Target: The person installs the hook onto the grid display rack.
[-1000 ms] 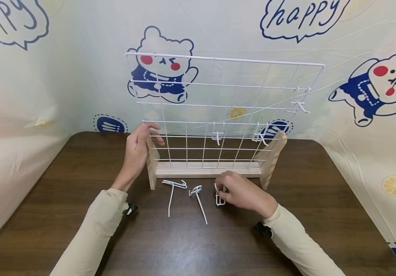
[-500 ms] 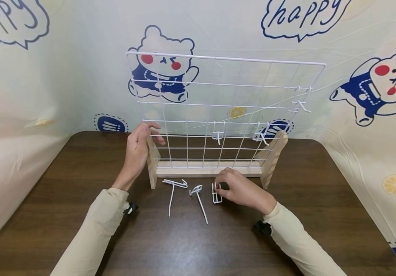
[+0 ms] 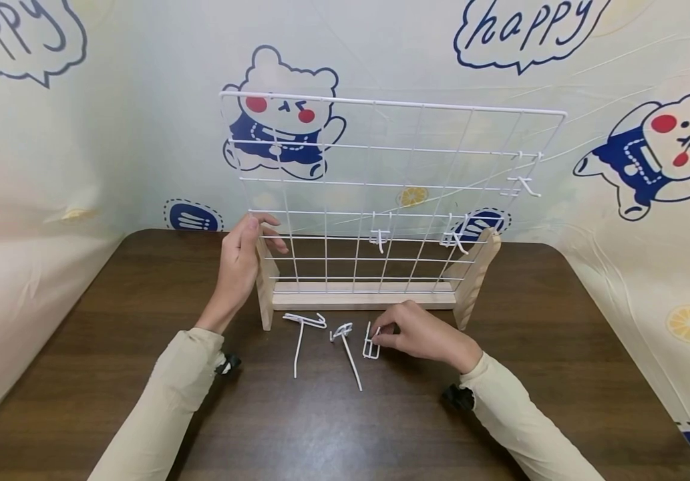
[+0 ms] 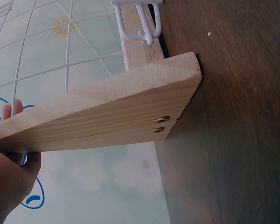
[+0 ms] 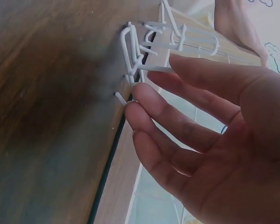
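A white wire grid rack (image 3: pixel 357 258) stands on light wooden side supports. My left hand (image 3: pixel 233 267) grips its left wooden support (image 4: pixel 112 102), with the thumb on one side and fingertips showing on the other in the left wrist view. Low over the table, my right hand (image 3: pixel 425 337) pinches the rod of a white wire hook (image 3: pixel 371 350) between thumb and index finger. In the right wrist view the frame of this hook (image 5: pixel 132 51) is at or just above the tabletop. Two more white hooks, a left one (image 3: pixel 300 334) and a middle one (image 3: pixel 347 347), lie in front of the rack.
Several hooks hang on the grid: one at the upper right (image 3: pixel 522 185), one at the lower right (image 3: pixel 455 240) and one near the middle (image 3: pixel 380 238). A brown wooden table (image 3: pixel 296 434) bears everything, and a patterned cloth (image 3: pixel 140 133) hangs behind it.
My right hand has shifted the pinched hook slightly left and turned it a little. The left hand, the rack and the two loose hooks have stayed put.
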Demonstrator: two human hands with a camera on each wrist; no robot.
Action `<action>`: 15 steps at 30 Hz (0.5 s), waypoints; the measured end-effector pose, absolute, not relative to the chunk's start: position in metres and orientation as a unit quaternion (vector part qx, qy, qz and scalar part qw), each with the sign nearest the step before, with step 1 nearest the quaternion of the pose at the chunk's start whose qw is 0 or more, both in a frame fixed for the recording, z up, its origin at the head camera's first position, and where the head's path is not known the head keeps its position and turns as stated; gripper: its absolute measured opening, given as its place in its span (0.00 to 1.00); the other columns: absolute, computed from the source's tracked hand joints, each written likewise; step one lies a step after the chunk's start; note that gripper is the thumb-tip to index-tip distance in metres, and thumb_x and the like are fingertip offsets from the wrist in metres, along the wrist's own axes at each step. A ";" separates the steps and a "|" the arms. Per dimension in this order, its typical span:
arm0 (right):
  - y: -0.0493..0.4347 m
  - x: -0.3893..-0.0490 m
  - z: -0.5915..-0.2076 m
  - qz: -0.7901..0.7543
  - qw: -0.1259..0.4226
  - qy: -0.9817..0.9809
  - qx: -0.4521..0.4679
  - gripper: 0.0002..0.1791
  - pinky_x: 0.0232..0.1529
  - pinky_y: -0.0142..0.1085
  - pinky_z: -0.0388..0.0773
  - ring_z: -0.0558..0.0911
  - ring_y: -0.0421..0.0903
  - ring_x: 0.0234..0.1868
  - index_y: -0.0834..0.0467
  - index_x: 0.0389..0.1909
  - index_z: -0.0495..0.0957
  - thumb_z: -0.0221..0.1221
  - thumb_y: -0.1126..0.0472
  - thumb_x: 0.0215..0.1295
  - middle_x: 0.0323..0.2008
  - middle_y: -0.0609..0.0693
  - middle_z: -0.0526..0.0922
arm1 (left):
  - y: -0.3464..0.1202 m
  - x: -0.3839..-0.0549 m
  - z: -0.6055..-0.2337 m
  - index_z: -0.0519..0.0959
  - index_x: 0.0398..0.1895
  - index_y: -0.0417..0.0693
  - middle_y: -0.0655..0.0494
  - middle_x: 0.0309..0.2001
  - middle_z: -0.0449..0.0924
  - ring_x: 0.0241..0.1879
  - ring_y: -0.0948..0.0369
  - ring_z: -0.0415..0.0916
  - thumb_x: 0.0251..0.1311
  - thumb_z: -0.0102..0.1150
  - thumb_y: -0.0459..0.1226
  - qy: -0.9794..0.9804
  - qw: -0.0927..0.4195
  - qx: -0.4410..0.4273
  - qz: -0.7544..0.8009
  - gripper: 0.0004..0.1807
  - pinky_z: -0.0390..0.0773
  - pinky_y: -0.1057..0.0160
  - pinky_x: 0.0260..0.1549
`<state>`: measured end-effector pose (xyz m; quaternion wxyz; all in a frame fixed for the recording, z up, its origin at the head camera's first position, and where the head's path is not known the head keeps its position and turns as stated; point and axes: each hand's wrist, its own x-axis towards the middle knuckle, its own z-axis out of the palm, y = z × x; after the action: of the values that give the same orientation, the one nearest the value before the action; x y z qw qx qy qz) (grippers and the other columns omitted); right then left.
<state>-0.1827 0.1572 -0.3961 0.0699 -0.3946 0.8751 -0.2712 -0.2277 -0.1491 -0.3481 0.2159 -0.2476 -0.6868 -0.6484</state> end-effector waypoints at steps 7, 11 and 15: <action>0.155 -0.183 -0.400 -0.283 0.080 0.872 -0.393 0.05 0.31 0.28 0.76 0.74 0.30 0.26 0.56 0.33 0.88 0.64 0.63 0.66 0.28 0.42 0.86 | -0.149 -0.227 -0.348 0.72 0.47 0.21 0.22 0.31 0.76 0.31 0.39 0.78 0.78 0.33 0.35 -0.692 0.218 -0.249 -0.641 0.22 0.84 0.61 0.38; 0.154 -0.183 -0.400 -0.299 0.068 0.868 -0.391 0.05 0.28 0.26 0.74 0.72 0.30 0.25 0.56 0.32 0.87 0.63 0.63 0.67 0.27 0.41 0.84 | -0.150 -0.228 -0.349 0.74 0.46 0.25 0.23 0.31 0.76 0.31 0.38 0.78 0.78 0.33 0.35 -0.689 0.216 -0.249 -0.645 0.21 0.85 0.60 0.38; 0.153 -0.182 -0.398 -0.313 0.051 0.865 -0.389 0.07 0.28 0.27 0.74 0.72 0.31 0.25 0.56 0.31 0.86 0.61 0.64 0.68 0.25 0.38 0.81 | -0.149 -0.228 -0.349 0.75 0.45 0.28 0.22 0.31 0.76 0.31 0.38 0.78 0.78 0.34 0.35 -0.686 0.216 -0.248 -0.648 0.20 0.85 0.61 0.38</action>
<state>-0.1823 0.1529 -0.3978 0.0514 -0.3894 0.8646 -0.3134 -0.2280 -0.1495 -0.3491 0.2164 -0.2485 -0.6865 -0.6482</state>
